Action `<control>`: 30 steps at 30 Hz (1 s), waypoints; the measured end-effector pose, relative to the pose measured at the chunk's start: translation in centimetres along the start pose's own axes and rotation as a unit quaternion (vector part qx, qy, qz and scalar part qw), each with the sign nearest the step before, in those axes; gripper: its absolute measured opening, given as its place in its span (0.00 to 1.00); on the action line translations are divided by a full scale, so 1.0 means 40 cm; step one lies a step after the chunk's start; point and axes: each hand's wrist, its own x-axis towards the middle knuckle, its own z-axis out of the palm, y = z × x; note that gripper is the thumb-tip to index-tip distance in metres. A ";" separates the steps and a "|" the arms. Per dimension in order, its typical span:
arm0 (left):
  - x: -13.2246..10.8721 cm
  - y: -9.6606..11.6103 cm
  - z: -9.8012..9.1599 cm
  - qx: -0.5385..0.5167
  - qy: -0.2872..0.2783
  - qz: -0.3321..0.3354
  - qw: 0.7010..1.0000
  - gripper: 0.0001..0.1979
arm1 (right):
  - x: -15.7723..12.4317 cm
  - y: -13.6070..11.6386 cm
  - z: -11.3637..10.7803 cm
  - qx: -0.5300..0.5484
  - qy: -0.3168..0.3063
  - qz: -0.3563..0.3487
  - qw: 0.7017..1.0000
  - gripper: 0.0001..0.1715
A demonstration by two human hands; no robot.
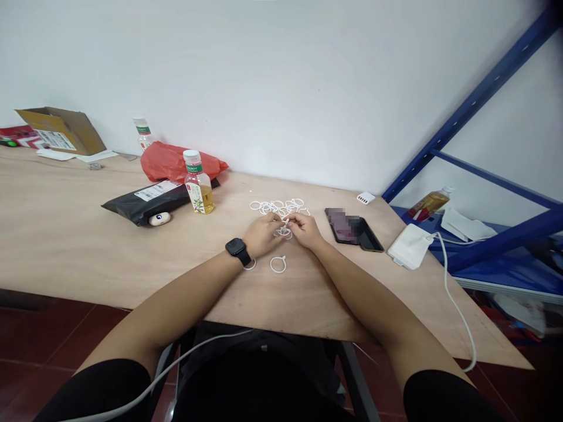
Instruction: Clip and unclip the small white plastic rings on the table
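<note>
My left hand (265,233), with a black watch (238,251) on its wrist, and my right hand (304,230) meet over the table. Their fingers pinch a small white ring (285,223) between them. Several white rings (277,207) lie in a loose pile just beyond my fingertips, and more show under and between my hands. Nearer to me, a single white ring with a small tab (278,265) lies flat on the wood. Another ring (250,265) is partly hidden by my left wrist.
Left of my hands are a drink bottle (199,186), a black parcel (152,199), a white case (159,218) and a red bag (169,161). On the right are phones (347,227), a white charger (410,246) with its cable, and a blue metal frame (475,97).
</note>
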 end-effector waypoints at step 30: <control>0.007 -0.018 -0.014 0.028 0.023 0.051 0.998 0.09 | -0.008 -0.019 0.033 0.072 0.046 0.020 0.996 0.10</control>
